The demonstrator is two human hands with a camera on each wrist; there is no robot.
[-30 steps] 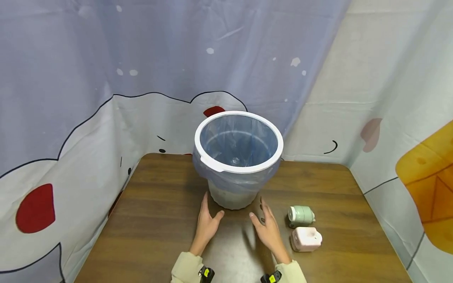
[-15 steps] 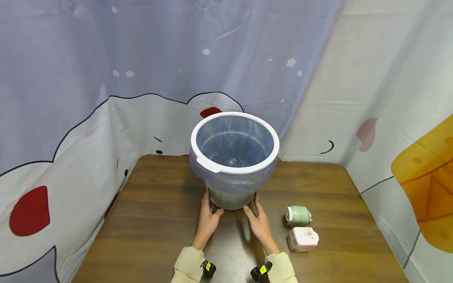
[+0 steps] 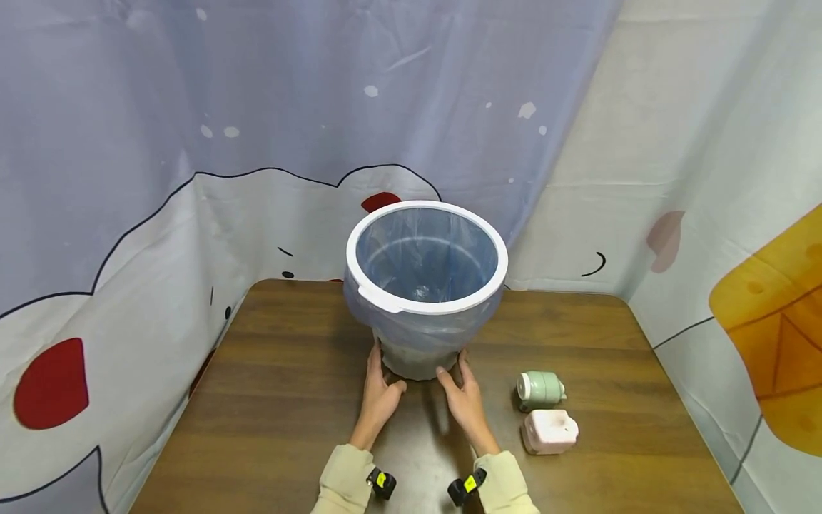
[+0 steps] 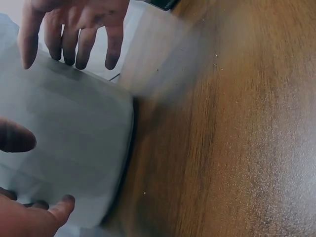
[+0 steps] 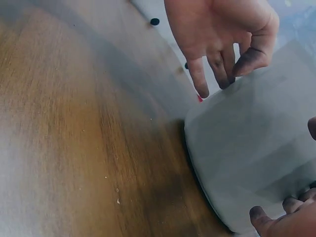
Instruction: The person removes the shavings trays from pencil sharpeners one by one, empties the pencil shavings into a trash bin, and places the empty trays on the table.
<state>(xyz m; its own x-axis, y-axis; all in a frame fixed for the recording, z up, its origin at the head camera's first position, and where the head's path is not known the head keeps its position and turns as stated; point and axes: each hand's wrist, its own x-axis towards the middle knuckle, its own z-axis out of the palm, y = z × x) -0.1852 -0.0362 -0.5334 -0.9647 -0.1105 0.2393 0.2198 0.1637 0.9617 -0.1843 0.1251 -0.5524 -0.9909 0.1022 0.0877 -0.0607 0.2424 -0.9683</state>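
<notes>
A round trash bin (image 3: 420, 357) with a white rim (image 3: 385, 300) and a bluish bag (image 3: 427, 271) lining it stands upright on the wooden table. My left hand (image 3: 379, 400) is at its lower left side, fingers nearly straight along the wall and thumb in front. On the lower right side, my right hand (image 3: 467, 407) lies in the same way, fingers pointing forward. In the left wrist view the bin's grey wall (image 4: 64, 118) is between the two hands, fingertips at its surface. The right wrist view shows the same wall (image 5: 242, 138) and the bin's base close to the table.
To the right on the table (image 3: 289, 400) are a small green cylinder (image 3: 541, 390) with a white end and a pale pink rounded box (image 3: 550, 431). A printed curtain (image 3: 276, 128) hangs behind the table and along both sides.
My right hand has moved left, from apart to up against the bin's lower side. My left hand has come closer to the wall. The bin stands in the same place.
</notes>
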